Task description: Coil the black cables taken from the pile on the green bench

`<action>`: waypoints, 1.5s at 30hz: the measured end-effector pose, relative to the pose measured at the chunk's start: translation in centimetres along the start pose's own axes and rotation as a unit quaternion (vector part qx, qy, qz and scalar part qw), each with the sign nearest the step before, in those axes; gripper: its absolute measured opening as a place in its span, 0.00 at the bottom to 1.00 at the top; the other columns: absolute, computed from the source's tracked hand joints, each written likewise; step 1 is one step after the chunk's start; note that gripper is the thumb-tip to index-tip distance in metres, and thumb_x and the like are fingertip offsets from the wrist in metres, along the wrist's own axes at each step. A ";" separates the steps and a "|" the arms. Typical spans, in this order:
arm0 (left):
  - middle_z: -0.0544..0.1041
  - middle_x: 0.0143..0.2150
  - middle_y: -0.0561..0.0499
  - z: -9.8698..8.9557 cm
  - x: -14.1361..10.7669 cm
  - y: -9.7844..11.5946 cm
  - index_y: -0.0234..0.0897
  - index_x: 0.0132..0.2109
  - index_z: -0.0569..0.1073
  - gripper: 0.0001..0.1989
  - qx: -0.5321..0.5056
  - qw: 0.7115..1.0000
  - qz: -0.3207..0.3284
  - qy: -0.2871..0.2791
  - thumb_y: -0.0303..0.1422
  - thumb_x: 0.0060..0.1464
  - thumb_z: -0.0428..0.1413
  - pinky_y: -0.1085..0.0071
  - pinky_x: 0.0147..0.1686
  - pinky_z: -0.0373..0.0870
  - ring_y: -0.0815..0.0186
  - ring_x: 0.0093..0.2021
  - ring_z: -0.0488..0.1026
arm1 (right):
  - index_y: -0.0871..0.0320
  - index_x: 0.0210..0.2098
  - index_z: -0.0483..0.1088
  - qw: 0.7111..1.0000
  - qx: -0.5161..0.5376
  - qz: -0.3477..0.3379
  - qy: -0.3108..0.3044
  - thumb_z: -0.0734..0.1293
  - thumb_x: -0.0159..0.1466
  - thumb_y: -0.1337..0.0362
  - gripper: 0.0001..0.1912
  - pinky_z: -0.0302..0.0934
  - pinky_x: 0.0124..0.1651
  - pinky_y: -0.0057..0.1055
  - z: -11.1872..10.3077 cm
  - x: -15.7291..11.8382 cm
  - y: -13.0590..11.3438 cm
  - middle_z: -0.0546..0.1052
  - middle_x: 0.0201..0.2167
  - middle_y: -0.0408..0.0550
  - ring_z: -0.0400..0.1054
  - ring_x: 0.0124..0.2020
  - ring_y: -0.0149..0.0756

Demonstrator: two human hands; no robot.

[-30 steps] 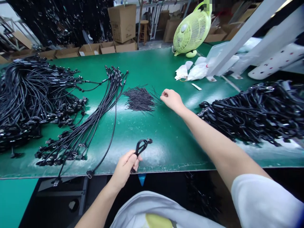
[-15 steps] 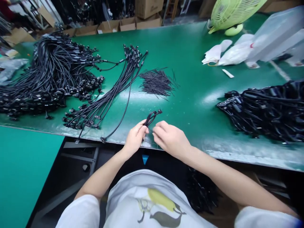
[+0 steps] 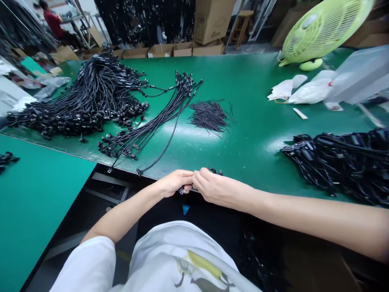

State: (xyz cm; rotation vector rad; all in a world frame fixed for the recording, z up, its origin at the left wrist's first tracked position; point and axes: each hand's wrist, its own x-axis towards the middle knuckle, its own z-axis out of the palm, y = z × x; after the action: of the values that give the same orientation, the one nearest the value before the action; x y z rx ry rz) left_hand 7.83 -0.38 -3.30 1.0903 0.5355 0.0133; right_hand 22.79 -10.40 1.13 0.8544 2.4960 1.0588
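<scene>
Close to the table's front edge, my left hand [image 3: 179,181] is closed on a coiled black cable [image 3: 215,171], mostly hidden by the fingers. My right hand [image 3: 209,184] meets it at the fingertips, pinched on something I cannot make out. One end of the coil shows beyond my right hand, and a connector pokes out below my left fingers. Ahead lies a pile of thin black ties [image 3: 209,116]. To its left are a fanned bunch of straight black cables [image 3: 161,117] and a large heap of cables [image 3: 94,93].
Bundled black cables [image 3: 343,158] lie on the green table [image 3: 243,81] at the right. A green fan [image 3: 322,32] and white plastic bags [image 3: 316,87] are at the back right. Cardboard boxes [image 3: 212,20] stand behind the table. A person in red [image 3: 53,22] sits far off.
My hands have come together, and the right hand now covers much of the coil. The view has shifted, so the table's contents appear lower and more to the right.
</scene>
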 end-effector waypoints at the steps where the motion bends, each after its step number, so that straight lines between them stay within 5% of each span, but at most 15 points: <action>1: 0.61 0.22 0.59 0.2 -0.1 -0.1 0.33 0.29 0.69 0.16 0.007 1.000 -0.003 0.004 0.42 0.46 0.62 0.76 0.23 0.50 0.77 0.21 0.53 | 0.59 0.29 0.75 1.000 -0.004 -0.012 -0.005 0.53 0.62 0.76 0.20 0.52 0.33 0.38 0.0 0.0 -0.1 0.69 0.25 0.52 0.59 0.27 0.39; 4: 0.60 0.21 0.59 1.0 -0.4 -0.3 0.34 0.30 0.70 0.11 0.064 0.996 0.028 0.057 0.38 0.51 0.57 0.75 0.25 0.53 0.75 0.22 0.55 | 0.59 0.24 0.72 0.999 0.046 0.010 -0.005 0.55 0.60 0.76 0.18 0.49 0.31 0.37 0.9 0.2 0.1 0.67 0.22 0.51 0.56 0.25 0.37; 8: 0.71 0.30 0.54 1.9 -0.4 -0.2 0.35 0.41 0.75 0.08 0.063 0.985 0.092 0.132 0.30 0.54 0.53 0.72 0.36 0.61 0.70 0.32 0.64 | 0.60 0.25 0.69 0.949 0.263 0.175 0.004 0.58 0.63 0.71 0.13 0.47 0.29 0.35 2.8 0.7 0.8 0.69 0.22 0.50 0.58 0.23 0.36; 10: 0.75 0.38 0.50 1.9 0.0 0.0 0.36 0.46 0.76 0.13 0.002 0.978 0.137 0.159 0.34 0.57 0.52 0.69 0.43 0.63 0.66 0.40 0.68 | 0.60 0.27 0.69 0.880 0.374 0.292 0.024 0.57 0.66 0.67 0.14 0.50 0.31 0.33 3.3 1.1 0.9 0.72 0.24 0.50 0.62 0.26 0.36; 13: 0.76 0.45 0.46 1.2 0.6 0.5 0.35 0.48 0.77 0.16 -0.065 0.960 0.213 0.171 0.39 0.59 0.53 0.65 0.52 0.62 0.61 0.47 0.69 | 0.59 0.27 0.68 0.703 0.537 0.456 0.096 0.56 0.68 0.63 0.16 0.55 0.34 0.29 3.3 1.8 0.2 0.74 0.27 0.47 0.66 0.29 0.33; 15: 0.75 0.47 0.46 0.4 0.4 1.0 0.37 0.47 0.78 0.14 -0.060 0.959 0.236 0.148 0.37 0.55 0.56 0.64 0.54 0.62 0.60 0.49 0.69 | 0.58 0.27 0.67 0.586 0.625 0.497 0.138 0.56 0.68 0.60 0.17 0.57 0.36 0.28 3.3 1.9 -0.3 0.74 0.27 0.45 0.66 0.30 0.32; 17: 0.73 0.49 0.47 -0.3 -0.2 1.3 0.38 0.42 0.80 0.11 0.001 0.962 0.248 0.117 0.33 0.52 0.58 0.64 0.54 0.62 0.60 0.50 0.68 | 0.58 0.25 0.67 0.530 0.672 0.497 0.143 0.58 0.67 0.58 0.18 0.57 0.35 0.27 3.6 1.6 -0.4 0.72 0.25 0.43 0.65 0.29 0.32; 19: 0.70 0.46 0.47 -0.8 -0.9 1.4 0.39 0.36 0.81 0.09 0.129 0.952 0.257 0.109 0.29 0.52 0.56 0.64 0.55 0.61 0.61 0.50 0.67 | 0.58 0.24 0.67 0.531 0.669 0.503 0.131 0.58 0.67 0.58 0.17 0.55 0.35 0.27 4.0 0.9 -0.3 0.71 0.24 0.43 0.64 0.28 0.32; 22: 0.67 0.37 0.49 -0.9 -1.0 1.1 0.40 0.32 0.82 0.14 0.301 0.917 0.233 0.123 0.26 0.54 0.52 0.65 0.53 0.61 0.63 0.45 0.66 | 0.58 0.25 0.65 0.601 0.587 0.524 0.139 0.58 0.67 0.62 0.16 0.53 0.34 0.28 3.8 0.4 -0.3 0.71 0.24 0.44 0.63 0.28 0.32; 27: 0.72 0.37 0.48 -1.4 0.7 0.6 0.35 0.37 0.81 0.12 0.157 0.961 0.180 0.142 0.30 0.56 0.51 0.68 0.43 0.65 0.66 0.36 0.67 | 0.58 0.27 0.67 0.767 0.462 0.416 0.159 0.54 0.70 0.64 0.17 0.51 0.35 0.30 2.4 1.4 -2.0 0.72 0.25 0.48 0.61 0.29 0.34; 30: 0.74 0.36 0.47 -1.7 0.2 1.3 0.34 0.38 0.80 0.15 0.042 0.972 0.196 0.122 0.36 0.58 0.50 0.69 0.36 0.64 0.68 0.31 0.65 | 0.58 0.28 0.67 0.739 0.538 0.388 0.118 0.54 0.71 0.62 0.18 0.52 0.36 0.29 3.0 1.4 -2.4 0.73 0.27 0.47 0.63 0.30 0.33; 33: 0.71 0.34 0.47 -1.1 -1.0 1.7 0.34 0.30 0.80 0.22 0.132 0.963 0.221 0.081 0.43 0.61 0.49 0.68 0.38 0.65 0.66 0.33 0.66 | 0.58 0.25 0.64 0.667 0.622 0.404 0.065 0.56 0.70 0.61 0.18 0.52 0.34 0.27 4.5 0.5 -1.6 0.71 0.25 0.44 0.63 0.28 0.31; 38: 0.70 0.48 0.45 0.3 -0.4 0.0 0.38 0.45 0.77 0.16 0.229 0.913 0.256 0.222 0.41 0.51 0.62 0.64 0.51 0.66 0.60 0.49 0.68 | 0.58 0.24 0.63 0.597 0.626 0.493 0.092 0.57 0.68 0.60 0.16 0.52 0.34 0.28 4.8 -0.2 -0.4 0.70 0.25 0.44 0.62 0.29 0.31; 41: 0.69 0.58 0.43 0.5 0.4 -0.7 0.39 0.57 0.70 0.21 0.187 0.937 0.248 0.160 0.41 0.59 0.55 0.60 0.59 0.62 0.58 0.58 0.66 | 0.58 0.24 0.64 0.482 0.700 0.506 0.149 0.59 0.66 0.55 0.17 0.53 0.34 0.28 3.9 0.3 -0.3 0.69 0.26 0.45 0.61 0.29 0.31; 45: 0.69 0.62 0.43 0.7 0.5 -1.0 0.37 0.57 0.71 0.21 0.190 0.930 0.274 0.157 0.43 0.62 0.51 0.61 0.66 0.52 0.57 0.64 0.62 | 0.56 0.22 0.58 0.153 0.882 0.417 0.157 0.66 0.58 0.46 0.22 0.40 0.21 0.26 4.0 1.2 -1.3 0.52 0.16 0.35 0.41 0.17 0.24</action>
State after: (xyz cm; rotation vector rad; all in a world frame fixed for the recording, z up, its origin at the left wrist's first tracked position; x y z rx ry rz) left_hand 8.32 -1.30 -4.07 1.6063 0.5124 0.6049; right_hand 23.26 -8.15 -2.64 -1.1479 -0.8532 1.4346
